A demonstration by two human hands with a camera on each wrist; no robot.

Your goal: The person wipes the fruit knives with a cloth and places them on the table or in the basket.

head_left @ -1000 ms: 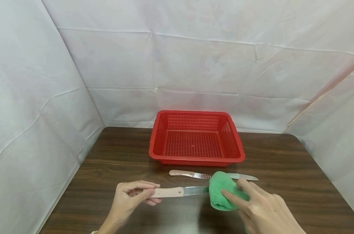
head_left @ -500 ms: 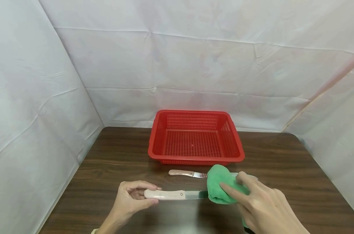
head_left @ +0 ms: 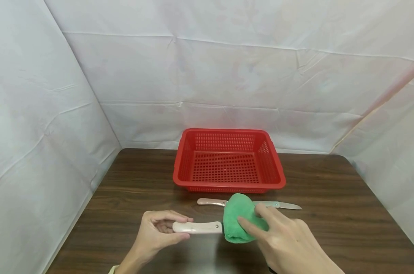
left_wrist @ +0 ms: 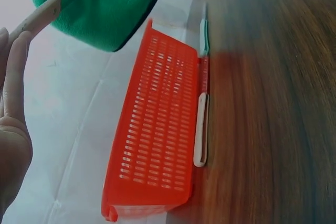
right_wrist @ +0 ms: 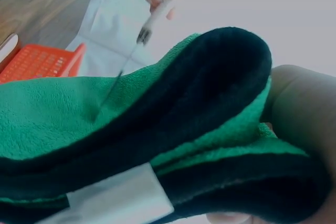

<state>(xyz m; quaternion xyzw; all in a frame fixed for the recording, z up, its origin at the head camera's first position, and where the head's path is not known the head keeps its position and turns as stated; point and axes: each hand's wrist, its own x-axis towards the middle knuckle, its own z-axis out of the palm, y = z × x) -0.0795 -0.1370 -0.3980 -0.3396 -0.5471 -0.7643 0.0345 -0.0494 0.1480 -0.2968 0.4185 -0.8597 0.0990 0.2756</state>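
In the head view my left hand (head_left: 153,232) pinches a knife by the butt of its pale handle (head_left: 198,227), thumb below and fingers above. The knife points right, held above the table. My right hand (head_left: 285,238) grips a folded green cloth (head_left: 239,219), its index finger lying along the cloth. The cloth wraps the blade right up by the handle, hiding nearly all of it. In the right wrist view the thin blade (right_wrist: 118,80) runs into a fold of the cloth, which has dark edging (right_wrist: 210,87) and a white label (right_wrist: 123,198).
A red perforated basket (head_left: 229,185) stands at the back of the dark wood table (head_left: 131,182). In front of it lie a second pale-handled knife (head_left: 210,201), partly behind the cloth, and a knife with a light green handle (head_left: 270,204). White sheeting (head_left: 227,76) hangs around the table.
My right hand has slid the cloth left along the blade toward the handle, covering the part of the blade that showed before. My left hand has shifted slightly right with the knife.
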